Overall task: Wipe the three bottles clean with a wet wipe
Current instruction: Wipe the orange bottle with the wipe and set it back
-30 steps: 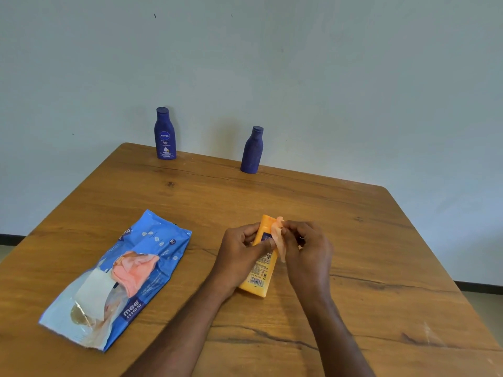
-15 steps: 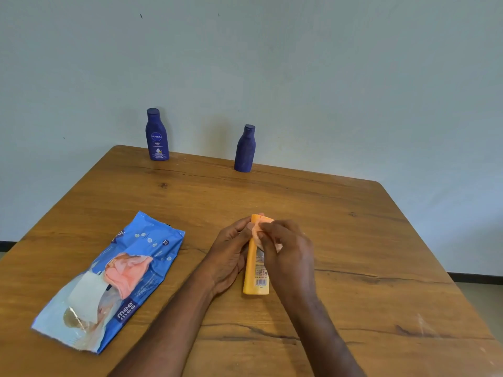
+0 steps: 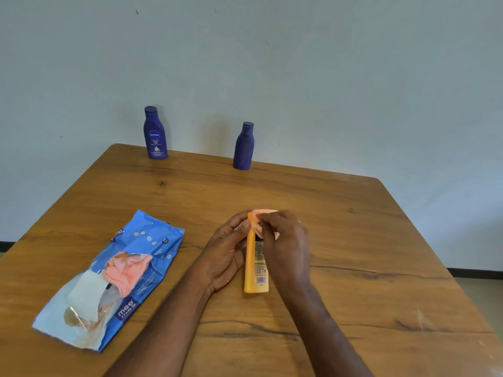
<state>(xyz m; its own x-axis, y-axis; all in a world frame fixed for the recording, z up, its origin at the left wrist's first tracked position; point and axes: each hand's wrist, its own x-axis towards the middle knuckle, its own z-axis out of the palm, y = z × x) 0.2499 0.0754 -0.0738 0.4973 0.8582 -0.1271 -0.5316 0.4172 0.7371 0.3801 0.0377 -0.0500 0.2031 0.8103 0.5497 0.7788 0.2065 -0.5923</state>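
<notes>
We've got the yellow bottle (image 3: 255, 268) between both hands near the middle of the table (image 3: 353, 240), its cap end pointing away from us and its barcode end toward us. Our left hand (image 3: 227, 257) cups it from the left side, fingers curled against it and thumb up near the top. Our right hand (image 3: 285, 246) is on the other side, fingers bunched around a pink wipe (image 3: 258, 217) and pressing it onto the top end of the bottle. Only a bit of the wipe peeks out above and beside the fingers, so most of it is hidden. Whether the bottle's bottom is touching the wood or lifted slightly, we can't really tell.

The two blue bottles stand upright at the far edge, well apart from each other: the Nivea one (image 3: 155, 134) near the back left corner, label facing us, and the plain one (image 3: 244, 148) further right.

The wipes pack (image 3: 136, 257) lies flat on the left, just beside our left forearm, flap peeled open with a pink wipe sticking out of the opening.
</notes>
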